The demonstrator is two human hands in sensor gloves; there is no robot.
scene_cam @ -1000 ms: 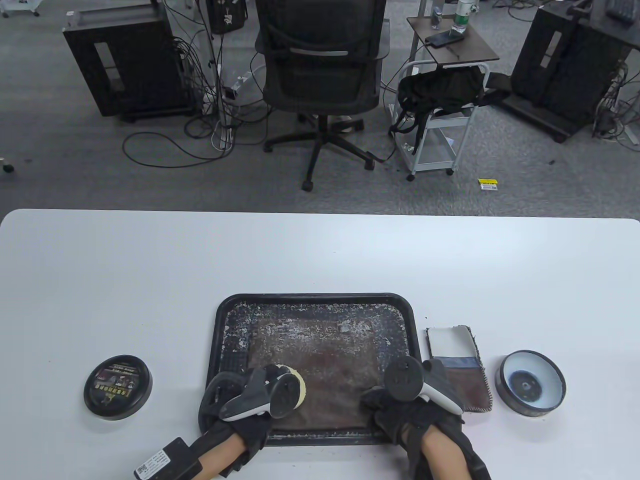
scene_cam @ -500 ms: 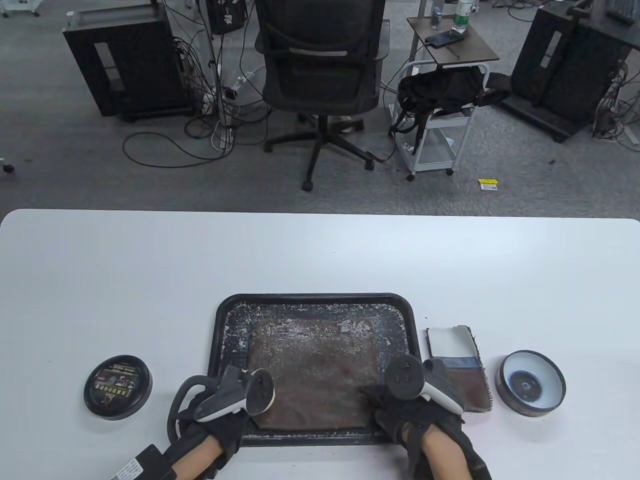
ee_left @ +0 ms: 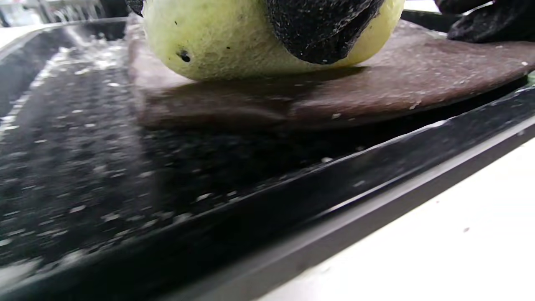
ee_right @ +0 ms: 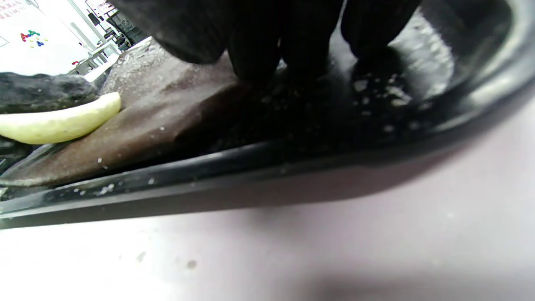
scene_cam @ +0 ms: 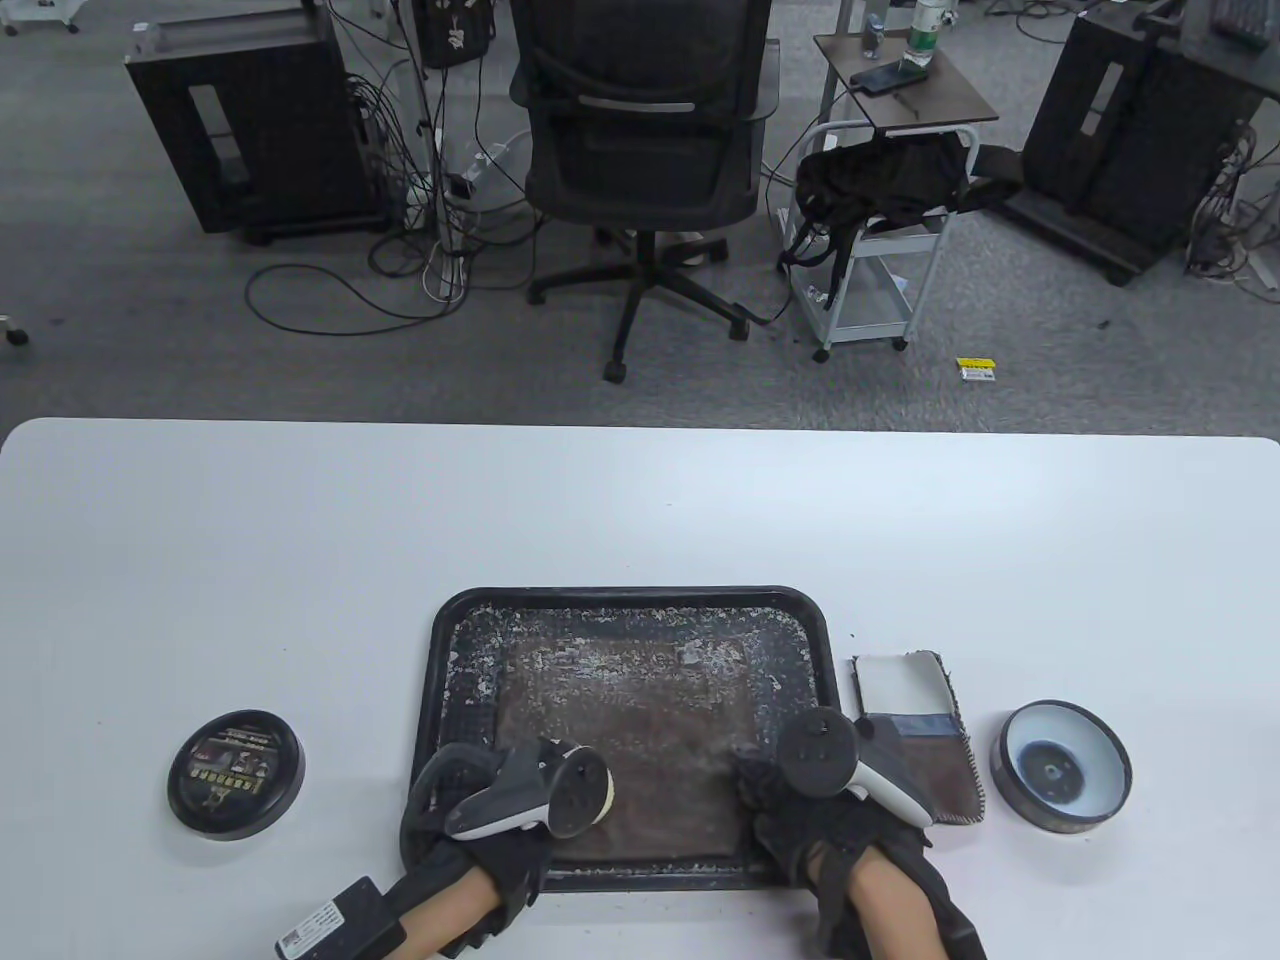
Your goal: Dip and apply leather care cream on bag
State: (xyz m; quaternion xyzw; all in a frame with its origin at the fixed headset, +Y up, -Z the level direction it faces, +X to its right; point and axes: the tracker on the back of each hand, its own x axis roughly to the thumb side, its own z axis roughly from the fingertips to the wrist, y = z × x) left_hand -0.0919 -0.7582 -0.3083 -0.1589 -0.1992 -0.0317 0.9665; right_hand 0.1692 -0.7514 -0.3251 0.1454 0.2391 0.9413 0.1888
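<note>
Bag (scene_cam: 640, 745): limp, flat leather in tray (scene_cam: 630, 598) | left hand (scene_cam: 490, 800) grips soft sponge (ee_left: 234, 42) | right hand (scene_cam: 835, 815) fingertips pin near-right corner; hold edges.

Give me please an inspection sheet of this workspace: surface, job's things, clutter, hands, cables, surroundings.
Surface: white table, with a black tray flecked with white residue.
Job's things: brown leather piece lies flat in the tray; yellow sponge rests on it; open cream tin on the table to the right of the tray, its lid to the left.
Clutter: leather swatch between tray and tin.
Hands: left hand grips the sponge; right hand has its fingers down at the leather's right edge.
Cables: loose cables on the floor; none seen on the table.
Surroundings: office chair, cart, black cabinets.
</note>
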